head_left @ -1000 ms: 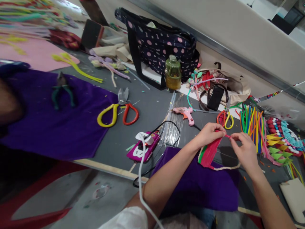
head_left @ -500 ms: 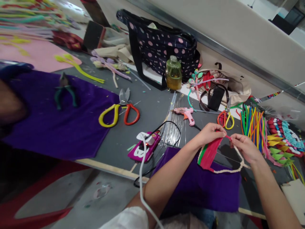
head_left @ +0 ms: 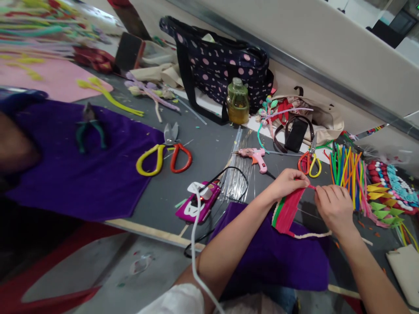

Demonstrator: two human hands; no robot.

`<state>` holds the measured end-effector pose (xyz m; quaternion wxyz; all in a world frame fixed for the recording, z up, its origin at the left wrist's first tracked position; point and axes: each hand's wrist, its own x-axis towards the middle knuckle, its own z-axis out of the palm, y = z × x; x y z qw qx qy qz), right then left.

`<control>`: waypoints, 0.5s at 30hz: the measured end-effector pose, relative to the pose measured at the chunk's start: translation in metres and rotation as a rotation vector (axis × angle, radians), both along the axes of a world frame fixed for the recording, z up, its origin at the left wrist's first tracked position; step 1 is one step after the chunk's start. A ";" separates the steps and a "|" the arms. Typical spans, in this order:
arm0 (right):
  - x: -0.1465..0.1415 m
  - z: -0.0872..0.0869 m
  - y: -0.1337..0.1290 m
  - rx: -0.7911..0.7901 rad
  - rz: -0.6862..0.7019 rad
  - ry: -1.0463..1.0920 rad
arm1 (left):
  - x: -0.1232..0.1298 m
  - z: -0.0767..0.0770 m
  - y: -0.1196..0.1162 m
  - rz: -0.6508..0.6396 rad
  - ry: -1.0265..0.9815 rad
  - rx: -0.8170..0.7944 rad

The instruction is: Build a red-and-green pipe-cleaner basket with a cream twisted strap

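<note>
A flat craft piece (head_left: pixel 290 210) of pink and green strips with a cream edge hangs from my left hand (head_left: pixel 290 183), whose fingers are closed on its top edge. A short pink twisted end spans the small gap between my hands. My right hand (head_left: pixel 334 207) pinches the other side of that pink end, its back turned to the camera. The cream stem (head_left: pixel 312 235) runs from the piece's bottom corner to the right and passes behind my right wrist. Below lies a purple cloth (head_left: pixel 278 261).
Around the work lie a pink glue gun (head_left: pixel 253 157), large scissors (head_left: pixel 170 150), smaller scissors (head_left: pixel 310 163), colourful stems (head_left: pixel 348 174), a purple power strip (head_left: pixel 199 203) with a white cable, a bottle (head_left: pixel 238 102) and a dotted bag (head_left: pixel 222 61). Another person's arm (head_left: pixel 16 144) is at left.
My right hand has turned so its back faces up, now covering part of the cream stem. My left hand and the piece have barely moved.
</note>
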<state>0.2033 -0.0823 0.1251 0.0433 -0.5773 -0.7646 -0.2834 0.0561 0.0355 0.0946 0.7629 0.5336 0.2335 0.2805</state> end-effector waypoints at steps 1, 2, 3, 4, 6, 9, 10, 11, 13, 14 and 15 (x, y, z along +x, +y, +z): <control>0.000 0.001 0.000 -0.011 -0.003 0.044 | 0.000 0.000 0.000 0.001 0.002 0.001; 0.000 0.003 0.001 -0.031 -0.010 0.107 | 0.000 0.000 0.000 0.001 0.006 0.004; 0.000 0.004 0.001 -0.058 -0.019 0.190 | -0.001 0.001 0.000 0.000 0.010 0.007; 0.001 0.006 0.001 -0.091 -0.030 0.290 | -0.001 0.001 0.000 0.000 0.013 0.012; 0.004 0.008 0.002 -0.165 -0.073 0.537 | -0.002 0.002 0.001 -0.006 0.016 0.027; 0.012 0.009 0.006 -0.374 -0.200 1.026 | -0.004 0.005 0.000 -0.031 0.015 0.048; 0.015 0.009 0.008 -0.470 -0.243 1.212 | -0.004 0.005 0.000 -0.043 0.012 0.053; 0.018 0.008 0.010 -0.569 -0.282 1.393 | -0.005 0.006 0.000 -0.054 0.008 0.054; 0.022 0.006 0.014 -0.734 -0.347 1.702 | -0.005 0.006 -0.001 -0.066 -0.001 0.054; 0.023 0.005 0.015 -0.784 -0.377 1.816 | -0.005 0.006 -0.001 -0.064 -0.005 0.051; 0.022 0.003 0.016 -0.814 -0.403 1.897 | -0.005 0.005 -0.001 -0.058 -0.006 0.045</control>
